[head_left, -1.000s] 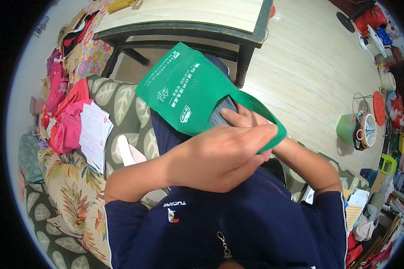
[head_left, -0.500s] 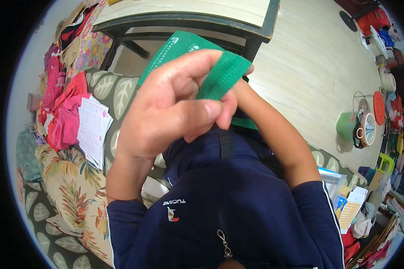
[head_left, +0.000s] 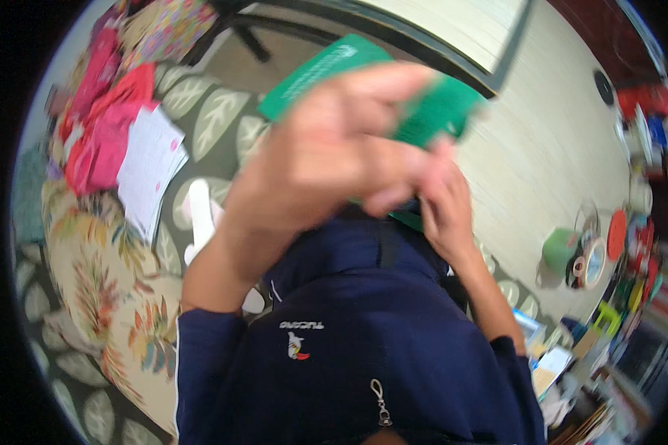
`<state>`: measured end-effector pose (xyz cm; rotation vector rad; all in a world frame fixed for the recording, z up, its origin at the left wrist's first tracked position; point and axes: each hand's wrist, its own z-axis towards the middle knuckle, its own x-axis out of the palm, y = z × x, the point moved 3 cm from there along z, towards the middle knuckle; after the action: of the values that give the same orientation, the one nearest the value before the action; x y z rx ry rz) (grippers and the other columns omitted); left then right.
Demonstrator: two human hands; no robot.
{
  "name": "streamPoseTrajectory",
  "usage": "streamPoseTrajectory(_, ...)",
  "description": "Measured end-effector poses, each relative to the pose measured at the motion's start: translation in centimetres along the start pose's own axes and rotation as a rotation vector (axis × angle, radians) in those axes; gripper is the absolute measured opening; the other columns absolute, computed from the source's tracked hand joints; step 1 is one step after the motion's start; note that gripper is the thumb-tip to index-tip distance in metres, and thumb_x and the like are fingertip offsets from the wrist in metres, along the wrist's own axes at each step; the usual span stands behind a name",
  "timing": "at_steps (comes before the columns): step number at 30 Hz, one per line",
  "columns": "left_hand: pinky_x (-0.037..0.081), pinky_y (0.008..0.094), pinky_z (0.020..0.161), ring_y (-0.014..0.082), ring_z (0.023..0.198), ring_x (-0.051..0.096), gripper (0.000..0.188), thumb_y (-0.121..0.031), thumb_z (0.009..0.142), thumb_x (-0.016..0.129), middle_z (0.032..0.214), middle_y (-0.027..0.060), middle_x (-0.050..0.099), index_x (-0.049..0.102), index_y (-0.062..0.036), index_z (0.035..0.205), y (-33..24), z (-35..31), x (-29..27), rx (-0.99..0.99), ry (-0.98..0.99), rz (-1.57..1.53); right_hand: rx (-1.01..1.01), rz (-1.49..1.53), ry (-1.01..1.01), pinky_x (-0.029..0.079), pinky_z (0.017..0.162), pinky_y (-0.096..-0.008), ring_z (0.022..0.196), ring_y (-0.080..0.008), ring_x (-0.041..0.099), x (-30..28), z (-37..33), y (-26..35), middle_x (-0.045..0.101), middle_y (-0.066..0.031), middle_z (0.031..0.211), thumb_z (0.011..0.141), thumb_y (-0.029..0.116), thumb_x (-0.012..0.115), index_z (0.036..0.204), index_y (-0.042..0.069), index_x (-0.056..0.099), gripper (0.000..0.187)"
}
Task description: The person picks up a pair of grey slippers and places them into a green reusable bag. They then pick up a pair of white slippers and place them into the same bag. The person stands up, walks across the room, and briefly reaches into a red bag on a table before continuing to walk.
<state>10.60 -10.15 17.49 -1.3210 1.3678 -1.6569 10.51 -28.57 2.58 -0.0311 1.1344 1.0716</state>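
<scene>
My left hand (head_left: 334, 141), blurred by motion, is raised over my lap. Its curled fingers and thumb close on a green fabric band (head_left: 438, 111) with a woven-looking texture. Behind it lies a flat green sheet-like piece (head_left: 319, 70) with pale print, which looks like a bag; whether the band joins it is hidden. My right hand (head_left: 450, 211) is just beyond and right of the left thumb, its fingers reaching up to the left hand's fingertips. What those right fingers hold, if anything, is covered or smeared.
I sit on a leaf-patterned sofa (head_left: 215, 107). To the left are papers (head_left: 148, 159), pink clothing (head_left: 100, 156) and a floral cushion (head_left: 104, 297). A dark-framed table (head_left: 490, 78) stands ahead. At the right are a green bucket (head_left: 562, 251) and piled household goods.
My left hand and the green band have shifted to the right. My right hand, mostly hidden before, now shows beside the left thumb. The whole view has turned somewhat.
</scene>
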Motion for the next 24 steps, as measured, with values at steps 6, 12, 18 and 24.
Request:
streamPoseTrajectory(6,0.042,0.0464,0.072,0.0412,0.080,0.055,0.019,-0.012,0.074,0.055,0.069,0.0235,0.051,0.046,0.0019,0.083,7.5,-0.3,6.9,0.229,0.250,0.309,0.234,0.162,0.015,0.039,0.089,-0.0416,0.101,-0.0313,0.050,-1.0,-5.1,-2.2,0.055,-0.0117,0.105,0.074,0.010,0.063,0.107,0.003,0.052,0.035)
streamPoseTrajectory(12,0.042,0.0513,0.069,0.0443,0.077,0.055,0.024,-0.012,0.063,0.055,0.074,0.0249,0.056,0.050,0.0028,0.081,9.3,-0.3,7.5,0.198,0.316,0.334,0.319,0.274,-0.077,0.040,0.082,-0.0398,0.092,-0.0268,0.051,-3.7,-3.9,-2.0,0.054,-0.0084,0.094,0.077,0.016,0.062,0.102,0.005,0.051,0.029)
streamPoseTrajectory(18,0.043,0.0498,0.069,0.0367,0.074,0.058,0.022,-0.015,0.060,0.058,0.067,0.0187,0.057,0.053,-0.0005,0.075,9.0,-0.8,5.8,0.446,0.030,0.517,0.423,0.608,-0.249,0.042,0.075,-0.0381,0.082,-0.0222,0.051,-4.8,0.0,1.3,0.053,-0.0051,0.084,0.081,0.021,0.061,0.097,0.006,0.051,0.024)
streamPoseTrajectory(24,0.042,0.0439,0.072,0.0280,0.075,0.058,0.023,-0.022,0.060,0.058,0.067,0.0093,0.057,0.056,-0.0032,0.072,9.0,-2.9,6.8,0.938,-0.101,0.840,0.483,0.975,-0.387,0.044,0.068,-0.0363,0.072,-0.0177,0.052,-5.9,3.2,4.7,0.052,-0.0018,0.073,0.084,0.027,0.060,0.092,0.008,0.050,0.023)
